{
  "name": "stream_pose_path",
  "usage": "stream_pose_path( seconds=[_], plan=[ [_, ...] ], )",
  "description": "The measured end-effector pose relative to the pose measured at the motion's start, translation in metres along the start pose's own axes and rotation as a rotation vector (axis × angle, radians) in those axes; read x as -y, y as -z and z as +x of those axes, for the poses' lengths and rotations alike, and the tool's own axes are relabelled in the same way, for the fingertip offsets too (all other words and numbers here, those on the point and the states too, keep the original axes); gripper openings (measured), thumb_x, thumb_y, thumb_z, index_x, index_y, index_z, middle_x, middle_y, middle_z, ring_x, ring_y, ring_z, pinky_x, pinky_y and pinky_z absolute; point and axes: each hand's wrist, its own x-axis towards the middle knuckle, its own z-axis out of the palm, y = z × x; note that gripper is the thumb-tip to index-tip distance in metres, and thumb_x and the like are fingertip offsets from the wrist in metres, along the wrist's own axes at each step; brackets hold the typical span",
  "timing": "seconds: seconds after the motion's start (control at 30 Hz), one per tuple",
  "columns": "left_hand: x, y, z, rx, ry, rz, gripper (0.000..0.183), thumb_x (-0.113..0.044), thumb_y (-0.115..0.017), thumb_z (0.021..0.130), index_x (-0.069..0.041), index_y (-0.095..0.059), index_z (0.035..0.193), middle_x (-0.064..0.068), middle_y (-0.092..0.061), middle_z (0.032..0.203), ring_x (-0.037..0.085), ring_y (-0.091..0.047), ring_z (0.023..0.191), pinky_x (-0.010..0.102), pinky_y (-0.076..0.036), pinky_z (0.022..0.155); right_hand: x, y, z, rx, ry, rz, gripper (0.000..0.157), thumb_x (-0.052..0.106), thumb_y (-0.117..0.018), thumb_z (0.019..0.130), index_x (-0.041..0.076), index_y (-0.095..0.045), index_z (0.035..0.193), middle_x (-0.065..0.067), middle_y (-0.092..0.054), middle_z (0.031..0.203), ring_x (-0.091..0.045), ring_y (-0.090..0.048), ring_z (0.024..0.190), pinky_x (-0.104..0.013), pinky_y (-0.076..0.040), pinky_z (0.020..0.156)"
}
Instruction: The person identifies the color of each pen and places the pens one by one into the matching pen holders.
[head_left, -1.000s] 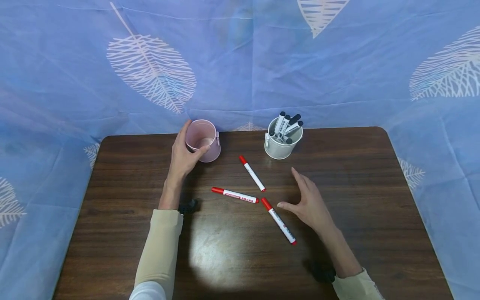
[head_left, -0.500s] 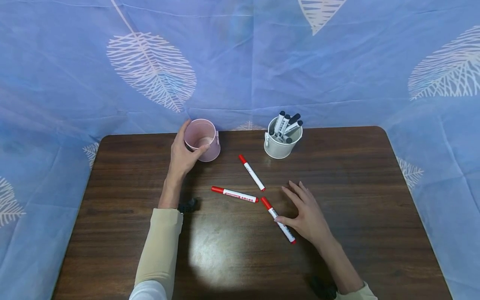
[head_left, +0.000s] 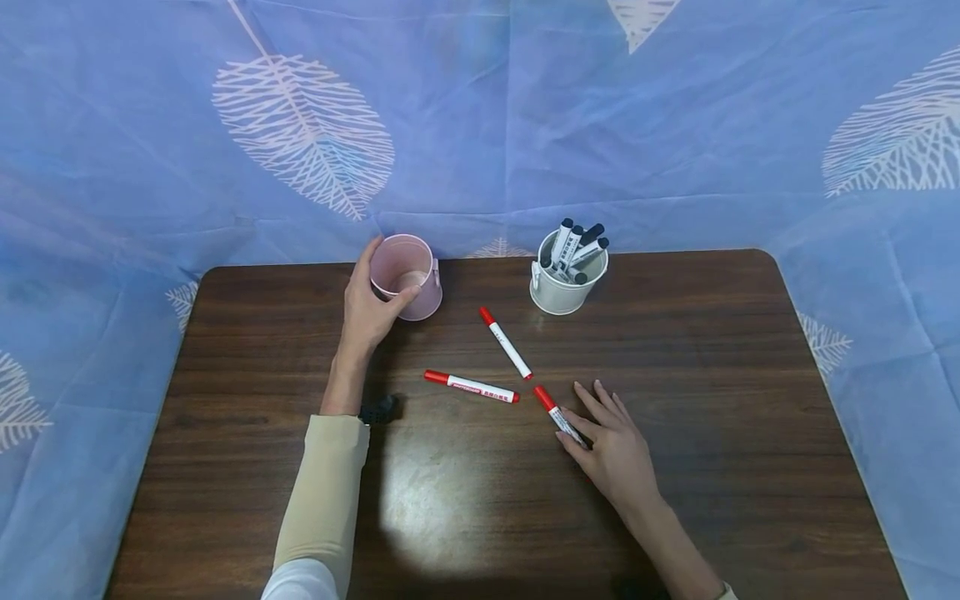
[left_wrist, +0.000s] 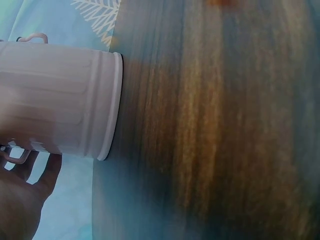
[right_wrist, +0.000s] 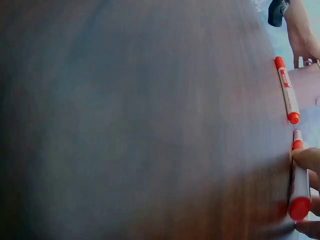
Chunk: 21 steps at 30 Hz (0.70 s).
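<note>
My left hand [head_left: 367, 312] holds the pink bucket [head_left: 424, 302] at its left side, thumb over the near rim and fingers round the far side. In the left wrist view the bucket [left_wrist: 55, 100] stands at the table's far edge, its inside hidden there. My right hand [head_left: 618, 458] pinches a red-capped whiteboard marker [head_left: 553, 408] between thumb and forefinger, low over the table; the other fingers spread out. The right wrist view shows the thumb against that marker [right_wrist: 300, 185]. Two more red markers, one lying crosswise [head_left: 480, 388] and one slanted [head_left: 510, 346], rest nearby.
A white bucket [head_left: 558, 298] with several black-capped markers [head_left: 570, 246] stands at the back, right of the pink one. The brown wooden table [head_left: 750, 375] meets a blue leaf-patterned cloth [head_left: 450, 125] behind it.
My right hand has come down toward me onto the nearest red marker, thumb and forefinger closing round it, and that marker has shifted slightly right. The left hand keeps its hold on the pink bucket.
</note>
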Motion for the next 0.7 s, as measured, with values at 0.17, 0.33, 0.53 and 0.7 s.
stream_pose_path(
  seconds=[0.17, 0.33, 0.53, 0.7],
  plan=[
    [0.001, -0.002, 0.001, -0.014, -0.007, -0.025, 0.091, -0.034, -0.087, 0.075, -0.025, -0.039, 0.153, -0.004, -0.044, 0.152, 0.012, -0.043, 0.135, 0.04, -0.033, 0.111, 0.001, -0.002, 0.0, -0.054, -0.014, 0.023, 0.038, 0.021, -0.089, 0.073, 0.009, -0.078, 0.108, -0.013, -0.057, 0.141, -0.038, -0.047, 0.134, -0.057, -0.036, 0.108],
    [0.001, -0.002, 0.001, -0.028, -0.016, -0.034, 0.091, -0.032, -0.087, 0.075, -0.021, -0.04, 0.152, -0.002, -0.045, 0.151, 0.012, -0.043, 0.134, 0.039, -0.033, 0.111, 0.003, -0.003, 0.003, -0.105, -0.047, 0.07, 0.027, 0.012, -0.088, 0.073, 0.006, -0.08, 0.098, -0.009, -0.063, 0.134, -0.035, -0.051, 0.131, -0.055, -0.038, 0.107],
    [0.001, -0.003, 0.0, -0.026, -0.012, -0.04, 0.09, -0.032, -0.086, 0.076, -0.024, -0.04, 0.152, -0.002, -0.045, 0.151, 0.013, -0.044, 0.134, 0.039, -0.034, 0.11, 0.005, 0.004, 0.009, -0.166, -0.089, 0.157, 0.022, 0.011, -0.088, 0.074, 0.004, -0.079, 0.093, -0.006, -0.065, 0.126, -0.031, -0.056, 0.125, -0.051, -0.048, 0.096],
    [0.002, -0.003, 0.001, -0.029, -0.008, -0.046, 0.089, -0.031, -0.086, 0.076, -0.025, -0.04, 0.152, -0.003, -0.044, 0.152, 0.012, -0.043, 0.134, 0.039, -0.034, 0.11, 0.012, 0.018, 0.027, -0.169, -0.127, 0.237, 0.02, 0.012, -0.085, 0.077, 0.007, -0.079, 0.095, -0.003, -0.065, 0.126, -0.028, -0.059, 0.114, -0.042, -0.049, 0.079]
  ],
)
